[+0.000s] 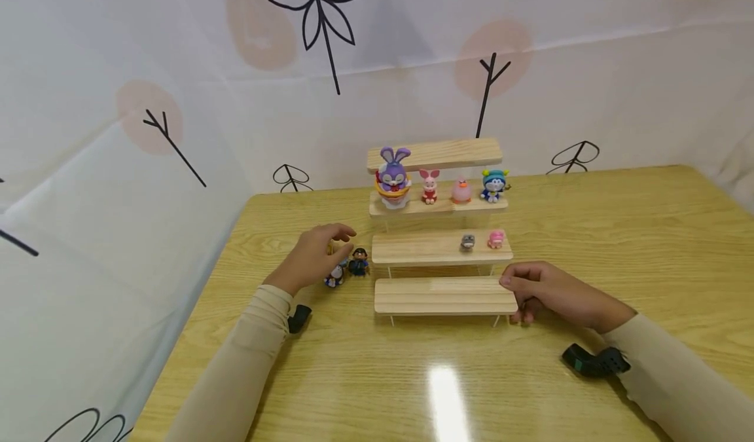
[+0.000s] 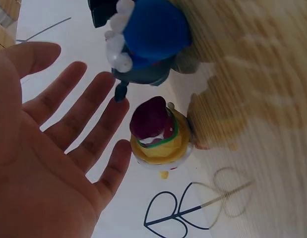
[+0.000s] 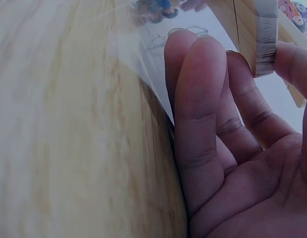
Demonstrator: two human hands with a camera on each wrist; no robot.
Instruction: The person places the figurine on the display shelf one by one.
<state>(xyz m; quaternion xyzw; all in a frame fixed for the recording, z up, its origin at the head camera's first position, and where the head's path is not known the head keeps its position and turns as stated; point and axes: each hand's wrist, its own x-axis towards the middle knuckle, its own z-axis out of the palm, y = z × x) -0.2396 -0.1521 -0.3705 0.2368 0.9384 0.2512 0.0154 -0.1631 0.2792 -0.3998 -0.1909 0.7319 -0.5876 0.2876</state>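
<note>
My left hand [image 1: 314, 257] is held over the small figurines left of the wooden stepped shelf. Its fingers [image 2: 89, 109] are spread and relaxed and hold nothing. Close by stand a dark-haired figurine [image 1: 359, 262] and a blue-and-white figurine [image 1: 335, 275]. In the left wrist view, a figurine with a purple hat and yellow body [image 2: 160, 131] is near the fingertips, below a blue figurine [image 2: 155, 34]. At the lowest shelf board [image 1: 444, 296], my right hand [image 1: 550, 294] pinches the right end between thumb and finger; the board's end [image 3: 266, 42] shows in the right wrist view.
An upper tier carries a purple rabbit figurine [image 1: 393, 179], a pink piglet figurine [image 1: 429, 187], a round pink bird figurine [image 1: 462, 191] and a blue-hatted figurine [image 1: 493, 186]. Below sit a small grey figurine [image 1: 468, 242] and a pink one [image 1: 496, 239]. A patterned white cloth [image 1: 412, 101] hangs behind.
</note>
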